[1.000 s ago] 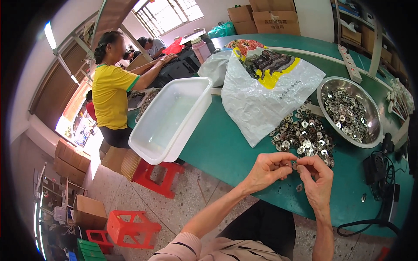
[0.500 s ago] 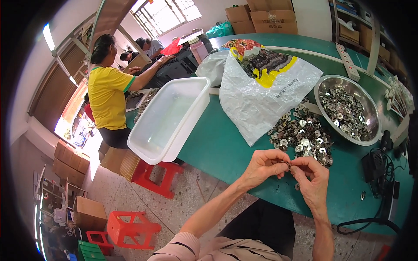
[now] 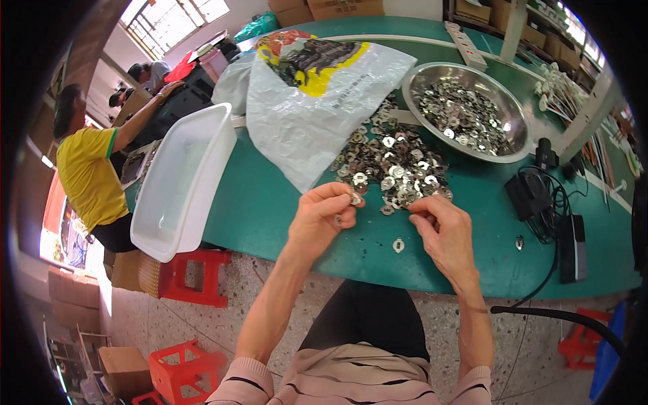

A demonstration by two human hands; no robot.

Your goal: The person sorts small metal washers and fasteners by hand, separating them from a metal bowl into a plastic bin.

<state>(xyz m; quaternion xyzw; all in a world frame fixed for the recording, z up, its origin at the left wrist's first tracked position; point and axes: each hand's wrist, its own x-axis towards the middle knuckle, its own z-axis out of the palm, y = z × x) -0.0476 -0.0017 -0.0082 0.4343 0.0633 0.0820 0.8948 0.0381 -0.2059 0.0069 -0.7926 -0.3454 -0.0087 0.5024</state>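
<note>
My left hand [image 3: 317, 217] is closed, with small metal discs [image 3: 355, 198] pinched between thumb and fingertips in front of the pile. Another bit of metal shows among its curled fingers. My right hand [image 3: 442, 233] is at the pile's near right edge, fingers bent and the thumb slightly apart from the forefinger; I see nothing held between them. Between my hands and the pile's front, one metal disc [image 3: 398, 245] with a slotted middle lies flat on the green table [image 3: 270, 223]. The pile [image 3: 398, 162] is of similar shiny, ring-like metal pieces.
A steel bowl [image 3: 520, 135] of the same pieces stands behind right. A white plastic bag [image 3: 304, 128] lies behind the pile, with a white tub [image 3: 223, 155] to its left. A black adapter with cables [image 3: 530, 196] sits at right. A person in yellow [image 3: 88, 169] works at far left.
My hands, earlier together on a small piece, are now apart: the left holds discs, the right is by the pile. The view has shifted right, and a single disc now shows on the table.
</note>
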